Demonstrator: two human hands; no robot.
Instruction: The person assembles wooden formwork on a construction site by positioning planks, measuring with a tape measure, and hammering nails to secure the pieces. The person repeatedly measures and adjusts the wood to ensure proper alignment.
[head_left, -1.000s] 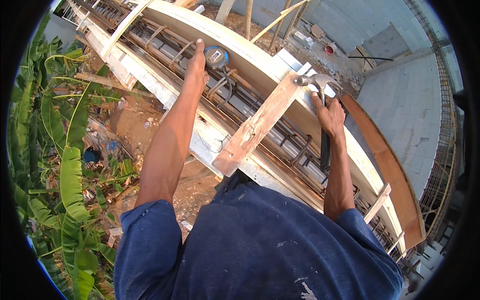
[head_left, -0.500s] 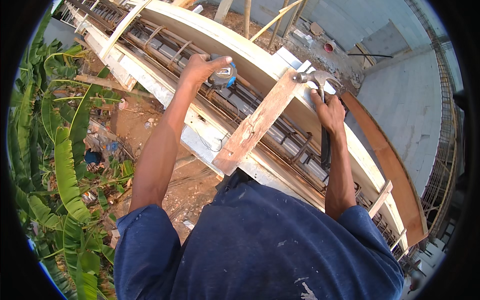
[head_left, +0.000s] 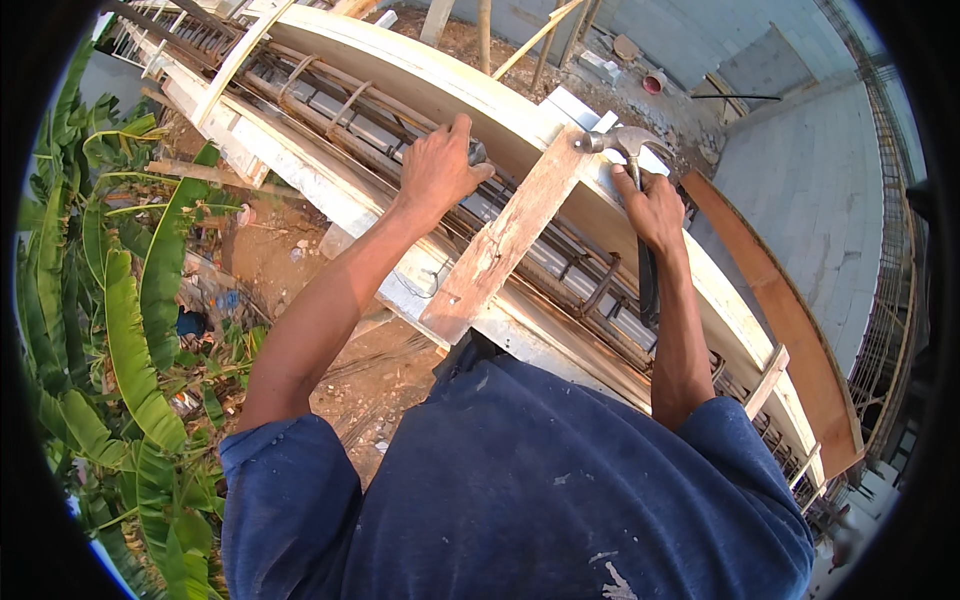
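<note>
In my left hand point(head_left: 437, 172), fingers wrapped round it, is a tape measure point(head_left: 477, 152); only a dark edge of it shows past the hand. That hand is over the steel bars inside the timber formwork. My right hand point(head_left: 655, 212) grips a claw hammer point(head_left: 628, 143) near its head, with the black handle hanging down below the hand. The hammer's face is by the far end of a short rough plank point(head_left: 505, 240), which lies across the two formwork sides. A nail head or hole shows near the plank's close end.
Rusty reinforcing bars point(head_left: 610, 290) run along between the boards. The far formwork board point(head_left: 400, 45) curves past me; a brown panel point(head_left: 775, 320) stands beyond it at right. Banana leaves point(head_left: 130, 340) grow at left above bare earth. A grey block wall point(head_left: 790, 200) rises at far right.
My left hand has moved right and slightly down with the tape measure, turning so its back hides most of it. The hammer and my right hand have shifted slightly left and up.
</note>
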